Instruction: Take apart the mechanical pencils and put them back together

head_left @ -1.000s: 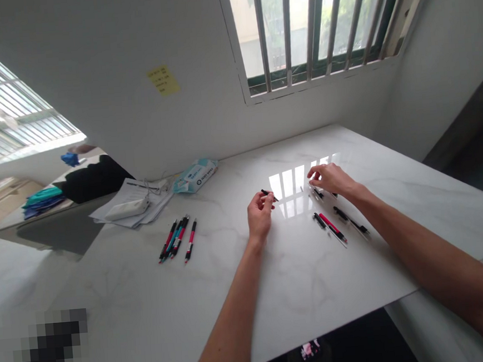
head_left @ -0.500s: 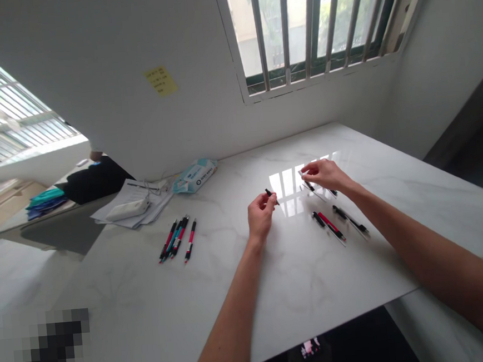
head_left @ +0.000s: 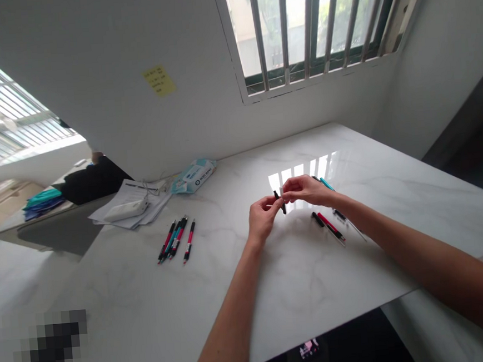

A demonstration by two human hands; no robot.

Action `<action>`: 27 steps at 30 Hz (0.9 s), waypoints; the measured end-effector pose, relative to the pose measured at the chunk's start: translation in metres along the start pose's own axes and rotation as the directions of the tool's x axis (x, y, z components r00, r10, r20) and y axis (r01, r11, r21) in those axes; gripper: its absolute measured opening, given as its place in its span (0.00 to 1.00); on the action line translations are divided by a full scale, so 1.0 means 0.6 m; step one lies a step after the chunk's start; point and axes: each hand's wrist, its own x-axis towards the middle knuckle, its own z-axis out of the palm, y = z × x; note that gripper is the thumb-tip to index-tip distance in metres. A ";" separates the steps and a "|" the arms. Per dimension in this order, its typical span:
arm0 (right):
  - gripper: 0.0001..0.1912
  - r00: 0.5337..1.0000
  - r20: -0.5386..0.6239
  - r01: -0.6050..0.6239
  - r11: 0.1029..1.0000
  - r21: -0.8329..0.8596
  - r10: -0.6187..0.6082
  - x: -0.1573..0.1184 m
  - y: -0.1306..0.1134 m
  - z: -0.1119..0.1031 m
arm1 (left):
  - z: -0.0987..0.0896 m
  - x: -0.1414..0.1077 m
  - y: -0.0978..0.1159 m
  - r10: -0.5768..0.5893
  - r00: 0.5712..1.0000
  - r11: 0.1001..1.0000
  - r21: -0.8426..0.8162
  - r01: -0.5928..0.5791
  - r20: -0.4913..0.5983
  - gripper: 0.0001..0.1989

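Observation:
My left hand point(head_left: 263, 219) is closed in a pinch on a short black pen part point(head_left: 276, 194), held tilted just above the table. Right beside it, my right hand point(head_left: 309, 191) has its thumb and fingers pressed together around a small white piece point(head_left: 281, 190). The two hands' fingertips nearly meet; whether the pieces touch is unclear. To the right lie a red pen barrel point(head_left: 327, 221), black pen parts point(head_left: 317, 219) and thin white refills point(head_left: 337, 236). Behind the right hand a teal pen barrel point(head_left: 326, 184) shows, partly covered.
Several assembled red and teal pens point(head_left: 175, 239) lie left on the marble-patterned table point(head_left: 292, 288). Farther back are a wipes packet point(head_left: 194, 176) and papers point(head_left: 133, 220) with a white box point(head_left: 127, 210) on them. A wall with a barred window point(head_left: 296, 31) stands behind.
My right hand has moved left and toward me, bringing the small white piece to my left hand. The black pen part is now held more upright. The teal barrel has come into view.

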 end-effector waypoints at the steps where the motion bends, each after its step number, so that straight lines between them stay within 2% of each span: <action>1: 0.20 1.000 -0.007 -0.008 1.000 0.011 0.008 0.000 0.000 0.001 | -0.001 0.000 0.000 0.003 1.000 1.000 0.009 -0.003 -0.005 0.19; 4: 0.23 1.000 -0.025 -0.010 0.999 0.030 0.011 0.001 -0.003 -0.002 | -0.002 0.000 -0.003 0.033 0.999 0.998 0.048 -0.032 -0.033 0.19; 6: 0.25 0.999 -0.049 0.015 0.999 -0.044 -0.017 0.000 -0.007 -0.015 | -0.002 0.000 -0.004 0.047 0.996 0.997 0.057 -0.042 -0.075 0.18; 8: 0.23 0.990 -0.120 0.046 0.968 -0.247 -0.078 -0.003 -0.012 -0.039 | -0.003 0.000 -0.003 0.035 0.992 0.999 0.023 -0.032 -0.122 0.16; 10: 0.19 0.968 -0.202 0.025 0.864 -0.503 -0.146 -0.008 -0.014 -0.069 | -0.003 0.000 -0.001 0.012 0.989 0.999 -0.033 -0.017 -0.149 0.16; 11: 0.18 0.968 -0.208 -0.009 0.808 -0.589 -0.141 -0.010 -0.013 -0.084 | -0.003 0.000 0.000 0.003 0.988 0.998 -0.057 -0.012 -0.154 0.16; 14: 0.19 0.989 -0.145 -0.104 0.698 -0.709 0.000 -0.015 -0.004 -0.116 | -0.003 -0.001 0.001 0.004 0.988 0.996 -0.089 -0.017 -0.151 0.17; 16: 0.20 0.990 -0.116 -0.141 0.650 -0.746 0.082 -0.017 0.004 -0.125 | -0.004 0.000 -0.002 0.013 0.989 0.995 -0.096 -0.028 -0.150 0.18; 19: 0.10 0.986 -0.106 -0.163 0.600 -0.783 0.128 -0.016 0.011 -0.122 | -0.005 0.002 -0.008 0.020 0.988 0.994 -0.099 -0.035 -0.153 0.18; 21: 0.06 0.987 -0.097 -0.156 0.587 -0.795 0.131 -0.015 0.010 -0.116 | -0.005 0.003 -0.011 0.019 0.987 0.995 -0.094 -0.034 -0.158 0.18; 23: 0.06 0.990 -0.101 -0.142 0.599 -0.788 0.102 -0.015 0.006 -0.108 | -0.006 0.003 -0.012 0.019 0.986 0.996 -0.079 -0.032 -0.163 0.18; 25: 0.07 0.991 -0.123 -0.124 0.652 -0.748 0.048 -0.014 0.001 -0.099 | -0.006 0.003 -0.013 0.026 0.985 0.999 -0.037 -0.033 -0.168 0.17; 27: 0.07 0.991 -0.132 -0.083 0.751 -0.655 -0.006 -0.013 -0.002 -0.087 | -0.006 0.002 -0.013 0.046 0.984 0.999 0.033 -0.041 -0.172 0.16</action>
